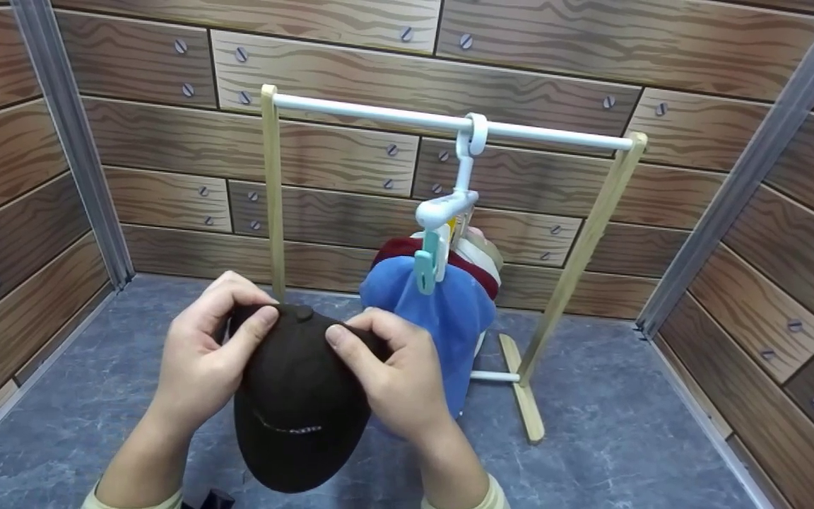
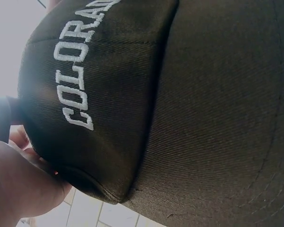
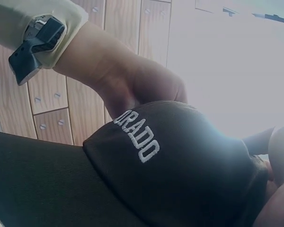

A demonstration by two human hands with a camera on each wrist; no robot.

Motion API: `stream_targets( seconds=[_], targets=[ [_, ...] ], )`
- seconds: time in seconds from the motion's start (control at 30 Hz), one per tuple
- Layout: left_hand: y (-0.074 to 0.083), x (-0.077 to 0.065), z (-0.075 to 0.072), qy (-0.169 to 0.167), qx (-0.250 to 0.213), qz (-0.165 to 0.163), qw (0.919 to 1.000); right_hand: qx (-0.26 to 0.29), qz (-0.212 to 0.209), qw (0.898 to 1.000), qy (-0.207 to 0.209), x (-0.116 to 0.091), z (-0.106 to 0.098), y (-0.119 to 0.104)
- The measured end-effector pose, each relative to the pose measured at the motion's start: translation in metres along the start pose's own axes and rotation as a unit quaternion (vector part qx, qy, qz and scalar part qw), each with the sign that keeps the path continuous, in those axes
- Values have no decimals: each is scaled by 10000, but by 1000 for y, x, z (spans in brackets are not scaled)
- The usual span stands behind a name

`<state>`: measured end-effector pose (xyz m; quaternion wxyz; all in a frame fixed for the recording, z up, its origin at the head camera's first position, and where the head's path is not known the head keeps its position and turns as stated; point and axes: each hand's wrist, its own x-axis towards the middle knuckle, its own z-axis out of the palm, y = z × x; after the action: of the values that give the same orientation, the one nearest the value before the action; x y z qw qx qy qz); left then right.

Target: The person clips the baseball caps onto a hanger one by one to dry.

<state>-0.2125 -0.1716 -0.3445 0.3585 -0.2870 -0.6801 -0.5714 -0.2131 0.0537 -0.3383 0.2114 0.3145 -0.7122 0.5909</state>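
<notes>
A dark baseball cap (image 1: 301,382) is held up between both hands, its brim towards the person. White stitched letters run across its front (image 2: 75,71) in the wrist views. My left hand (image 1: 205,346) pinches the cap's left edge near the crown, thumb on top and fingers beneath. On the opposite side my right hand (image 1: 400,367) grips the edge the same way. Just beyond the right hand, a blue cloth item (image 1: 425,290) hangs from a white hanger (image 1: 446,208) by a teal clip (image 1: 426,265). The fingers under the cap are hidden.
A rack with a white rail (image 1: 372,113) and wooden posts (image 1: 274,198) stands behind the cap. Dark red (image 1: 398,249) and pale cloth items (image 1: 478,256) hang behind the blue one. Wood-patterned walls (image 1: 520,85) enclose the grey floor (image 1: 612,410).
</notes>
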Motion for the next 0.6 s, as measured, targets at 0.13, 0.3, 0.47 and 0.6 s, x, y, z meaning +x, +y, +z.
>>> stream_targets(
  seconds=[0.13, 0.3, 0.47, 0.6],
  targets=[
    [3, 0, 4, 12, 0, 55, 10000, -27, -55, 10000, 5, -2, -4, -2],
    [8, 0, 10, 54, 57, 98, 9999, -39, -144, 9999, -29, -3, -11, -3],
    [13, 0, 18, 91, 55, 157, 9998, -33, -163, 9999, -13, -5, -17, -5],
    [15, 0, 23, 105, 38, 211, 9997, 13, -234, 9997, -32, -7, -22, -6]
  ],
)
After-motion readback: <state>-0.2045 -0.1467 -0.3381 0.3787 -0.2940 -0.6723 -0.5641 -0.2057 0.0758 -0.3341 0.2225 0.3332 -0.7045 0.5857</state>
